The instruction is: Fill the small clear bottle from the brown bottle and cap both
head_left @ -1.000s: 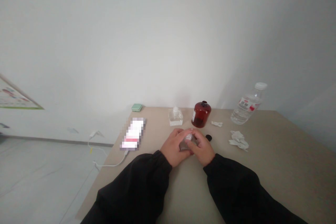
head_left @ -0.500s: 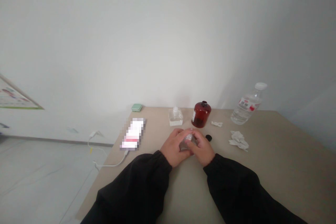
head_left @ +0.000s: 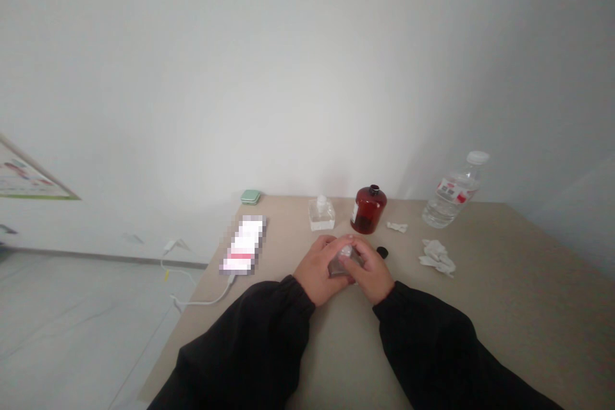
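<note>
Between my hands, low over the table, is a small clear square bottle (head_left: pixel 339 267) with a whitish cap at its top. My left hand (head_left: pixel 321 270) is wrapped round the bottle's left side. My right hand (head_left: pixel 371 271) grips it from the right, its thumb and fingers at the cap. The fingers hide much of the bottle. Behind stands a similar clear square bottle (head_left: pixel 321 218) with a white top. A brown-red round bottle (head_left: pixel 368 211) with an open neck is just right of that, and a black cap (head_left: pixel 382 252) lies beside my right hand.
To the right stand a large water bottle (head_left: pixel 450 198), a crumpled tissue (head_left: pixel 436 258) and a smaller tissue (head_left: pixel 396 227). At left lies a phone (head_left: pixel 244 245) on a white cable (head_left: pixel 206 302). A green square case (head_left: pixel 250 196) sits by the wall at the table's (head_left: pixel 346 359) back edge.
</note>
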### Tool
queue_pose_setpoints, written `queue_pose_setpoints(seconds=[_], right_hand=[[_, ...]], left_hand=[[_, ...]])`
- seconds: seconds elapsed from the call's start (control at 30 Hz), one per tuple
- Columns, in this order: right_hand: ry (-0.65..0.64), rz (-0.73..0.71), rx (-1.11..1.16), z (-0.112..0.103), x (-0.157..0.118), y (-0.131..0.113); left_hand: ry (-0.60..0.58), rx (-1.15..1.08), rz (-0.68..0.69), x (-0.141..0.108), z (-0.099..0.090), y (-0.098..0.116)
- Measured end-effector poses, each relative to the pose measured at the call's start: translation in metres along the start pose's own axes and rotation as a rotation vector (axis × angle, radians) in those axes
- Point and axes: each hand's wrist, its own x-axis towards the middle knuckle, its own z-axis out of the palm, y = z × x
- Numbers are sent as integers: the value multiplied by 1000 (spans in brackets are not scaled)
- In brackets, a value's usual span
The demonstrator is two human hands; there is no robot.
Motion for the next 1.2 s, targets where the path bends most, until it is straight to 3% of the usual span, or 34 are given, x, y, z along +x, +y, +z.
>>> queue_pose_setpoints(seconds=[1.03, 1.2], right_hand=[[-14, -65, 24, 0, 0, 1], [0, -19, -1, 1, 1, 3]], left_hand=[[0, -11, 1, 0, 0, -1], [9, -9, -10, 0, 1, -1]])
